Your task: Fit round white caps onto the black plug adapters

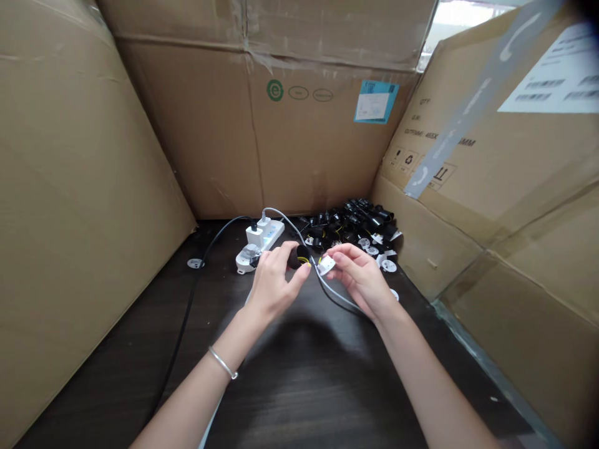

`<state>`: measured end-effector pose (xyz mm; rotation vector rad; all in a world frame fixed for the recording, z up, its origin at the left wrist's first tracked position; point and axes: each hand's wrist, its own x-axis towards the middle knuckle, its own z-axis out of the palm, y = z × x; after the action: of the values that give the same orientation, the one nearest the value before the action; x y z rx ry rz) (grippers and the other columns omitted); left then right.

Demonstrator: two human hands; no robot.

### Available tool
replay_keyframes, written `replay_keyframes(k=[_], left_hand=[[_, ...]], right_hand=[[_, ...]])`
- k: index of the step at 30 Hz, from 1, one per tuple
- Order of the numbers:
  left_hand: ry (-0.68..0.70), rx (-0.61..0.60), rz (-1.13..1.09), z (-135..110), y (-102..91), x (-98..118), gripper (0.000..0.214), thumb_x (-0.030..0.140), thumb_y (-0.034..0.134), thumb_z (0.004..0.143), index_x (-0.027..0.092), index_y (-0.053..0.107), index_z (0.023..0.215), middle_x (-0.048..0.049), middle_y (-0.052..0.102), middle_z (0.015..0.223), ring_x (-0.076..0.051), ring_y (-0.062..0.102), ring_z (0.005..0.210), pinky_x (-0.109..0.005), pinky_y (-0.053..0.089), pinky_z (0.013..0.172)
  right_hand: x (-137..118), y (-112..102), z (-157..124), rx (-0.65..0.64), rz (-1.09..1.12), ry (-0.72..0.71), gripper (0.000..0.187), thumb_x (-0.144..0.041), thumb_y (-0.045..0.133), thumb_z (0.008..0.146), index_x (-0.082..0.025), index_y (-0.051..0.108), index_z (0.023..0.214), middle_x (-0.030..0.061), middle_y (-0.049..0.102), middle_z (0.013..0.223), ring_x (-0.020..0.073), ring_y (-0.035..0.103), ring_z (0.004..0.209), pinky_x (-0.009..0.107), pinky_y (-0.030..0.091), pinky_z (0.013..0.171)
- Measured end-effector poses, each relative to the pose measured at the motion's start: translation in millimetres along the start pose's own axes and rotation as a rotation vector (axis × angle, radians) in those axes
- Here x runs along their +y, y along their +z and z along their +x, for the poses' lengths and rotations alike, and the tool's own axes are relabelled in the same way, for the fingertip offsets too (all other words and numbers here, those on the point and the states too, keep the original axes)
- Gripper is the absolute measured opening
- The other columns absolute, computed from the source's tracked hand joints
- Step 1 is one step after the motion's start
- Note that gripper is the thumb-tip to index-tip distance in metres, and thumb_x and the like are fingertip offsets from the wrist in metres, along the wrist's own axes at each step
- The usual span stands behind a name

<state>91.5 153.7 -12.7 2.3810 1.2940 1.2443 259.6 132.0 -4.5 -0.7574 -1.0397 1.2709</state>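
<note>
- On the far left, a cardboard wall (79, 206) rose from the dark wood counter (299, 399). A black cable (189, 312) ran across the counter just beside a small round grommet (195, 263).
- Further right lay a white power strip (269, 236) with a white charger (255, 237) plugged in, just behind my left hand (274, 280). A silver bangle (223, 363) circled that wrist.
- My left fingers (285, 251) were closed on a black rounded fitting (298, 257), holding it at the fingertips.
- Just beside it, my right hand (360, 280) pinched a small white connector (326, 265) between its fingers (341, 252). A pale grey cable (337, 293) ran past it.
- Behind my hands lay a heap of black fittings with yellow wires (350, 224), with white round discs (388, 265) at its edge.
- On the far right stood another cardboard wall (491, 187) bearing a white label (552, 78).
</note>
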Motion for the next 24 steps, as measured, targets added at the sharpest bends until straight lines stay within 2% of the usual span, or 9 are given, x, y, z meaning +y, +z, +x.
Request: replay_keyframes(k=[4, 10, 15, 20, 24], left_hand=[[-0.043, -0.059, -0.097, 1, -0.1, 5, 0.021, 0.033, 0.041, 0.084, 0.017, 0.054, 0.086, -0.0007, 0.058, 0.077, -0.015, 0.048, 0.073, -0.030, 0.033, 0.074], [-0.107, -0.171, -0.221, 2, 0.2, 12, 0.037, 0.036, 0.025, 0.091, 0.016, 0.050, 0.072, 0.0008, 0.056, 0.070, -0.012, 0.046, 0.065, -0.027, 0.030, 0.070], [-0.098, -0.209, -0.173, -2, 6.9, 10, 0.046, 0.044, 0.019, 0.092, 0.016, 0.045, 0.067, 0.0002, 0.047, 0.058, -0.013, 0.042, 0.059, -0.026, 0.028, 0.064], [-0.099, -0.218, -0.210, -4, 12.0, 8, 0.048, 0.045, 0.015, 0.092, 0.016, 0.040, 0.062, -0.0009, 0.045, 0.055, -0.013, 0.040, 0.056, -0.026, 0.027, 0.059], [-0.117, -0.234, -0.205, -4, 12.8, 6, 0.053, 0.046, 0.012, 0.092, 0.015, 0.044, 0.061, -0.0029, 0.048, 0.057, -0.013, 0.043, 0.058, -0.026, 0.028, 0.059]], right_hand=[[4, 4, -2, -0.038, 0.019, -0.011, 0.020, -0.031, 0.071, 0.068, -0.016, 0.063, 0.078, 0.0024, 0.058, 0.081, 0.0089, 0.053, 0.066, 0.018, 0.047, 0.051], [9, 10, -3, -0.015, -0.016, 0.005, 0.026, -0.038, 0.072, 0.066, -0.014, 0.062, 0.071, 0.0015, 0.057, 0.069, 0.0086, 0.051, 0.058, 0.019, 0.045, 0.048], [16, 17, -8, 0.100, -0.234, -0.097, 0.033, -0.042, 0.071, 0.066, -0.013, 0.054, 0.063, -0.0030, 0.047, 0.051, 0.0053, 0.039, 0.042, 0.017, 0.033, 0.039], [23, 19, -14, 0.170, -0.476, -0.301, 0.030, -0.041, 0.063, 0.075, -0.015, 0.053, 0.065, -0.0020, 0.048, 0.058, 0.0070, 0.041, 0.052, 0.018, 0.035, 0.048], [24, 18, -16, 0.167, -0.698, -0.394, 0.029, -0.040, 0.059, 0.079, -0.016, 0.052, 0.066, -0.0023, 0.047, 0.056, 0.0075, 0.039, 0.050, 0.020, 0.033, 0.048]])
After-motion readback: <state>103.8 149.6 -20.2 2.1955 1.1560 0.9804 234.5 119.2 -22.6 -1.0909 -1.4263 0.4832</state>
